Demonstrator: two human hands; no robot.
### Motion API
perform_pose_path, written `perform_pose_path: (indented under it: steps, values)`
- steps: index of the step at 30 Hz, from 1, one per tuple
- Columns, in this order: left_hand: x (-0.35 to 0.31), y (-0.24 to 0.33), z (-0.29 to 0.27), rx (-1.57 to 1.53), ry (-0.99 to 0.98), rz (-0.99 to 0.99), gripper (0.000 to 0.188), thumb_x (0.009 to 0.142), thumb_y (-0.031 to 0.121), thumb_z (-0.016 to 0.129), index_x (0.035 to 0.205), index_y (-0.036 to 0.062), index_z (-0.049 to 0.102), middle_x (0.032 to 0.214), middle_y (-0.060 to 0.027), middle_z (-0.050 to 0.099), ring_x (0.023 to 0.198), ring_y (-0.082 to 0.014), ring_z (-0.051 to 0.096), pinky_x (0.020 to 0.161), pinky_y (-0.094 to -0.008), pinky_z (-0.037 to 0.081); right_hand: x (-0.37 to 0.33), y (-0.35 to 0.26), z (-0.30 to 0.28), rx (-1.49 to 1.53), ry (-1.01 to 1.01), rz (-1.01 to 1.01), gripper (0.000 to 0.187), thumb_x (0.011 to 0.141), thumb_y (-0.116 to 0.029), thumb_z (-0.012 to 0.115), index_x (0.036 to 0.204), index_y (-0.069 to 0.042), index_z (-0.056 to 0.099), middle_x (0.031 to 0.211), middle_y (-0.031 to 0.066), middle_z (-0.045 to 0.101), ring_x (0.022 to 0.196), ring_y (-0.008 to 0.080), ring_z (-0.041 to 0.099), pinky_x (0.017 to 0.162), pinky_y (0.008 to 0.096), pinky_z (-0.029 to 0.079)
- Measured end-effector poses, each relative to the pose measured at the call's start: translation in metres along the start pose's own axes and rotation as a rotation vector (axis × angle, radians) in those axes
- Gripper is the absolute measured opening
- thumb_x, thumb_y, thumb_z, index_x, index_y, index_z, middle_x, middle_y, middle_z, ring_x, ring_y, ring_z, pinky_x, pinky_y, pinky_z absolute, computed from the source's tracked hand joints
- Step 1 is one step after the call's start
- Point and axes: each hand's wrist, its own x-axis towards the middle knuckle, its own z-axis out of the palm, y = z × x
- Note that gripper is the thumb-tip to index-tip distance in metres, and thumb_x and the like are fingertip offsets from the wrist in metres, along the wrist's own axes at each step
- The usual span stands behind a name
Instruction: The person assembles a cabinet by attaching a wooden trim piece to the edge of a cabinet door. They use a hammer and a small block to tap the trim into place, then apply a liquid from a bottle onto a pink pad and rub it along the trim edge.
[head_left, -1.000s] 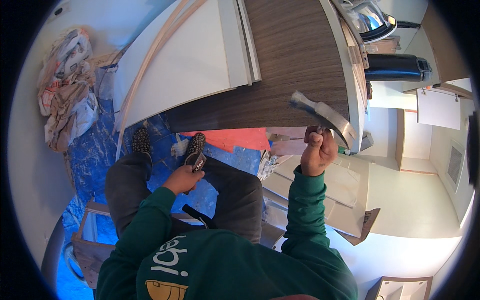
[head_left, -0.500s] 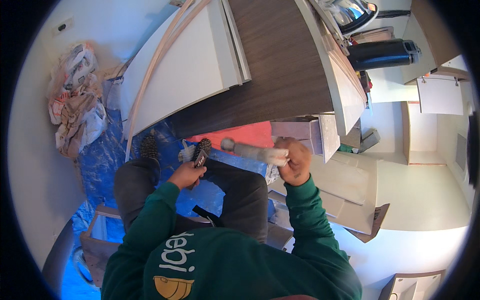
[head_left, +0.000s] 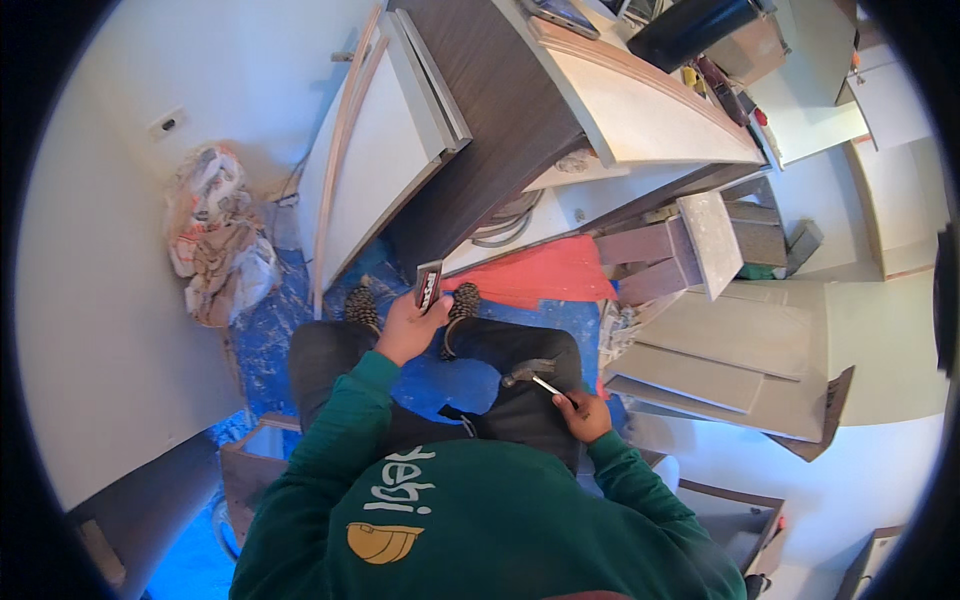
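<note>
Against the wall at the left, a wall socket (head_left: 168, 123) sits above a crumpled plastic bundle (head_left: 220, 240), which rests by the edge of a blue floor covering (head_left: 265, 345). Next to the right, narrow wooden strips (head_left: 349, 115) lean along a white panel (head_left: 395, 140), itself propped against a dark brown cabinet side (head_left: 490, 120). Two patterned shoes (head_left: 361, 306) stand below it on the covering.

Centre-left, the left hand (head_left: 408, 332) grips a dark flat object (head_left: 428, 285) with pale lettering; the object projects beyond the fingers, away from the body, near the lower edge of the cabinet side. Its exact kind cannot be determined. A red sheet (head_left: 540, 272) lies on the floor farther right.

The hammer (head_left: 530, 374) is positioned to the right of the left hand, well apart from it, with its head over the right thigh (head_left: 520, 345) and directed toward the left hand. Contact between head and thigh cannot be confirmed. The right hand (head_left: 585, 415) closes around the hammer's handle. Farther right, flat pale boards (head_left: 690, 375) lie in a stack, and a dark cylindrical container (head_left: 690, 32) lies at the upper right.
</note>
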Motion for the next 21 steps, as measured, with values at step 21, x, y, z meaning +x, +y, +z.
perform_pose_path:
  steps: [21]
  values:
    - [0.117, 0.213, 0.075, -0.068, 0.630, 0.654, 0.033, 0.079, 0.011, 0.083, 0.101, 0.0025, 0.060, 0.073, 0.0049, 0.045, 0.065, -0.0054, 0.043, 0.059, -0.0230, 0.039, -0.026, 0.030, 0.027, 0.054, 0.250, -0.020, 0.044, 0.095, -0.046, 0.059, 0.075, -0.007, 0.061, 0.070, 0.0214, 0.064, 0.070, 0.0441, 0.063, 0.062, 0.0544, 0.047]
